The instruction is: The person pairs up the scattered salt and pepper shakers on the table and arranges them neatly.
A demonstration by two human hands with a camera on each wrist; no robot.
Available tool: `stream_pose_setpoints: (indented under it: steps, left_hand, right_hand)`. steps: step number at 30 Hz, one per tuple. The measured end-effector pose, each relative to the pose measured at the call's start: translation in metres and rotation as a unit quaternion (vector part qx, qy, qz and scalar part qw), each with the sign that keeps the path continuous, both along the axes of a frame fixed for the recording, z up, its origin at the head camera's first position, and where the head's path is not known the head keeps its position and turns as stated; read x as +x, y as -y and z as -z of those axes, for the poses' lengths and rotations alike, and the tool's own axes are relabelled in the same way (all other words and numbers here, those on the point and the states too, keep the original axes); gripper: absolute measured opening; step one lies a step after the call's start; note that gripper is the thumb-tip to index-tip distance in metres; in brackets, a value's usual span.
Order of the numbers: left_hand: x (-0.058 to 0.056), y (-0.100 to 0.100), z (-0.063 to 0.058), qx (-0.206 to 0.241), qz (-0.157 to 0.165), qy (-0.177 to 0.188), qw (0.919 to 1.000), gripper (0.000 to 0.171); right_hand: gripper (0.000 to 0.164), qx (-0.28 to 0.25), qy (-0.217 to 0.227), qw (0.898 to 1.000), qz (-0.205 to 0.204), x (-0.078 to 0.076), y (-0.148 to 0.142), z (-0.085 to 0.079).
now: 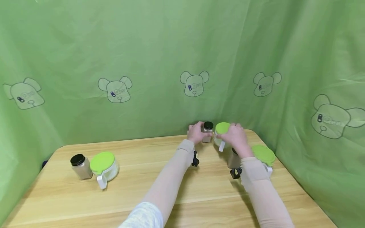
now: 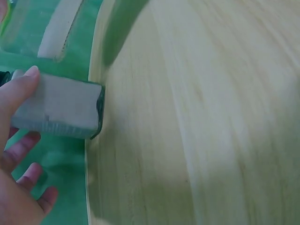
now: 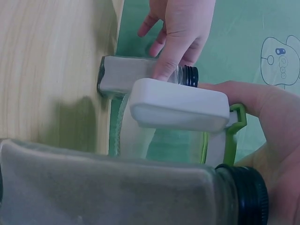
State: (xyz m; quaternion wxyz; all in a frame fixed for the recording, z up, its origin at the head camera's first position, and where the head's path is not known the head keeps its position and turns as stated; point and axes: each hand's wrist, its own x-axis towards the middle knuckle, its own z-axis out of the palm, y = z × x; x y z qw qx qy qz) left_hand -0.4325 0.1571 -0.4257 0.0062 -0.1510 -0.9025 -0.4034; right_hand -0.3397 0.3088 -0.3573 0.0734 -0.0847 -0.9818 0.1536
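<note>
Holding a small clear square-sided jar with a black screw lid and greyish-brown contents in the left hand, with the thumb across the near face and some fingers spread or hidden behind. Upright, that jar, at the far edge of the pale wood-grain table. Just to its right, gripping a round clear pot with a lime-green lid and a white handle from above in the right hand, with the thumb near the lid's rim; impossible to tell the exact seat of the hidden fingertips. For a steady placement, probably best to pinch the jar low on its flat sides, and to bear on the pot's body more than on its hinged-looking lid. Slide gently, without pushing either base past the table's edge; hard to judge the margin there. Turn the white handle clear of the jar. Mind a second black-lidded jar beside the right wrist and a second green-lidded pot beyond it, both easy to knock with a sleeve. Well apart on the left, another matching jar and pot. No brand or label legible on any vessel. On the green curtain, outlined bear heads with a dark capsule mark and faint lettering, perhaps beginning with Q; too faint to read surely.
</note>
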Motion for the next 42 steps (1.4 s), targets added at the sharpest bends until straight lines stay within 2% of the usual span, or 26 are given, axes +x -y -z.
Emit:
stream_pose_setpoints:
  steps: [5, 11, 18, 22, 32, 42]
  left_hand:
    - [0.000, 0.002, 0.002, -0.012, -0.005, -0.023, 0.9996, 0.065]
    - [-0.001, 0.003, 0.006, -0.028, -0.017, -0.043, 0.9985, 0.065]
    - [0.004, 0.009, 0.006, -0.034, -0.001, -0.046, 0.9984, 0.064]
    - [0.007, 0.013, 0.007, -0.019, 0.010, -0.053, 0.9984, 0.064]
    - [0.013, 0.033, 0.005, 0.022, 0.004, -0.067, 0.9975, 0.066]
    - [0.014, 0.045, 0.005, 0.040, 0.006, -0.074, 0.9965, 0.067]
  right_hand:
    - [0.095, -0.001, -0.001, 1.000, 0.001, -0.001, 0.000, 0.000]
    - [0.097, -0.010, 0.008, 1.000, 0.010, 0.001, -0.001, -0.002]
    - [0.099, -0.008, 0.008, 1.000, 0.011, 0.002, -0.001, 0.003]
    - [0.098, -0.010, 0.003, 1.000, 0.010, 0.002, -0.001, 0.005]
    - [0.099, -0.013, 0.000, 1.000, 0.004, 0.003, 0.005, 0.001]
    - [0.099, -0.022, -0.003, 1.000, -0.006, 0.006, 0.011, 0.002]
